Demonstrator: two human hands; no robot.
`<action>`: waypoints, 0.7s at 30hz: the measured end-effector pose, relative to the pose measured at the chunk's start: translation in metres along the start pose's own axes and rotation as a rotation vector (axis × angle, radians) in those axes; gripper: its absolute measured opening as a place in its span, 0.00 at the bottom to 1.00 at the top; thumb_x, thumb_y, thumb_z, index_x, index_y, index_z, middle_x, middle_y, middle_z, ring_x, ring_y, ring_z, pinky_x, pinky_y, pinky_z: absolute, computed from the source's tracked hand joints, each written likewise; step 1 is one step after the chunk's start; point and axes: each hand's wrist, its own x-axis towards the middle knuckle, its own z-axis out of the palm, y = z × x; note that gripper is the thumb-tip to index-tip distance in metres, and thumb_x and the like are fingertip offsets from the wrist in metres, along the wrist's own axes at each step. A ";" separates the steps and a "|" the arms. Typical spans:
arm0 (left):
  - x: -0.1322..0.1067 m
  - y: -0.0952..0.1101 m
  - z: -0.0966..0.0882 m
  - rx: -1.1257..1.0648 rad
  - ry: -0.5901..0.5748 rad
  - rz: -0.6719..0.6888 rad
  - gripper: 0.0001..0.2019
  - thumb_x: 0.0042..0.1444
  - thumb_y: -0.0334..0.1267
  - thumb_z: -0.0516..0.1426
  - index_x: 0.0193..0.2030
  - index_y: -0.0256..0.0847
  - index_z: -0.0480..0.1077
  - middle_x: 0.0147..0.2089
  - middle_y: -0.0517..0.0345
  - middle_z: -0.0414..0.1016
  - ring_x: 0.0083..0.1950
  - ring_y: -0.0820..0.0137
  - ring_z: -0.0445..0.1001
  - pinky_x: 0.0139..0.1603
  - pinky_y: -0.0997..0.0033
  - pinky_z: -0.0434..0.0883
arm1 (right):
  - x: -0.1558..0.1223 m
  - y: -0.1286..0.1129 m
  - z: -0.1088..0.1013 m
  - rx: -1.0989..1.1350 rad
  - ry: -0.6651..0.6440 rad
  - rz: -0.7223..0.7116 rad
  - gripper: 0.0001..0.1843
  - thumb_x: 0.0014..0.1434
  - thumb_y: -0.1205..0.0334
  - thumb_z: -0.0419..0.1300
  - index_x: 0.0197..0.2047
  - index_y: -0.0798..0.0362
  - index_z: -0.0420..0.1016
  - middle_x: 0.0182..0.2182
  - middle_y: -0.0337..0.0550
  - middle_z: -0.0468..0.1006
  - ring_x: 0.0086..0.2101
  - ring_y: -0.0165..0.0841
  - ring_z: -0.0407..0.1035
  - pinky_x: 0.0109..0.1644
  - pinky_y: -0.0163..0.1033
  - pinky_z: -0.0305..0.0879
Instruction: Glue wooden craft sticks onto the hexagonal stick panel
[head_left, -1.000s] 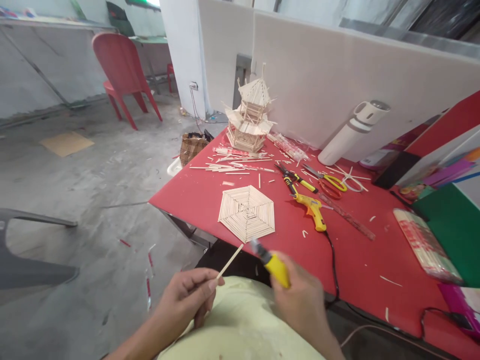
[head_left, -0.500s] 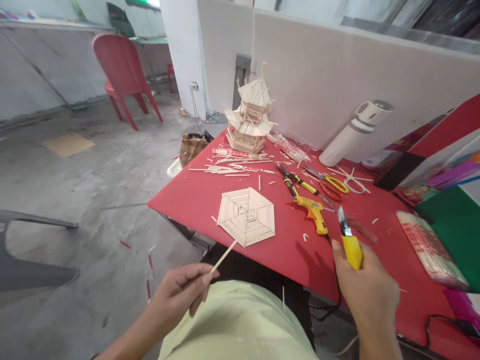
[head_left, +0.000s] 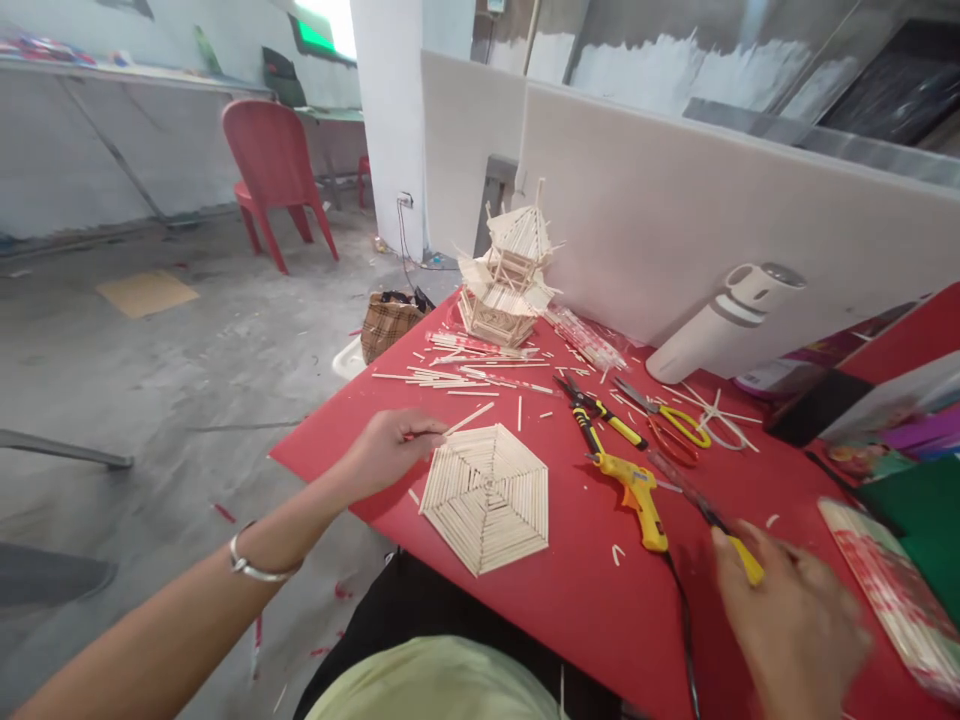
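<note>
My left hand (head_left: pixel 390 452) pinches the end of a thin wooden stick (head_left: pixel 472 417), held just past the far left edge of a flat hexagonal panel (head_left: pixel 517 500). The panel is built of pale sticks laid in rings and lies at the table's near edge. Over on the right, my right hand (head_left: pixel 799 610) is wrapped round a yellow utility knife (head_left: pixel 746 562), low over the table; the hand is slightly blurred. Between the panel and the knife lies a yellow glue gun (head_left: pixel 634 495), its cord running toward the near edge.
On the red table (head_left: pixel 585 620), a pagoda-like stick model (head_left: pixel 510 290) stands at the back. Loose sticks (head_left: pixel 435 377), cutting pliers (head_left: pixel 615 425), scissors (head_left: pixel 686 425) and a white flask (head_left: pixel 720 325) lie or stand around. A pack of sticks (head_left: pixel 892 590) rests at right.
My left hand has moved forward with the stick, from below the panel to its far left edge. My right hand has lowered the utility knife toward the table. The view has tilted up slightly.
</note>
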 end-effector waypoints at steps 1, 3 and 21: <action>0.007 0.001 0.004 -0.061 -0.017 -0.019 0.09 0.55 0.41 0.59 0.34 0.40 0.79 0.32 0.58 0.80 0.31 0.71 0.74 0.35 0.73 0.72 | -0.004 -0.023 -0.004 0.190 0.018 -0.021 0.33 0.63 0.38 0.48 0.53 0.54 0.78 0.48 0.62 0.78 0.50 0.57 0.72 0.52 0.61 0.67; 0.018 0.005 0.014 -0.210 -0.048 -0.079 0.08 0.54 0.41 0.61 0.32 0.39 0.78 0.30 0.58 0.79 0.30 0.72 0.73 0.32 0.73 0.72 | -0.011 -0.080 -0.010 0.575 -0.141 -0.124 0.23 0.61 0.42 0.57 0.44 0.51 0.82 0.44 0.52 0.81 0.45 0.45 0.75 0.51 0.48 0.70; 0.081 -0.019 -0.012 -0.211 -0.308 -0.178 0.14 0.58 0.45 0.61 0.31 0.35 0.79 0.23 0.57 0.74 0.21 0.77 0.65 0.23 0.75 0.62 | 0.073 -0.272 0.024 0.285 -0.540 -1.223 0.12 0.65 0.66 0.59 0.40 0.45 0.84 0.36 0.40 0.82 0.40 0.34 0.71 0.44 0.38 0.61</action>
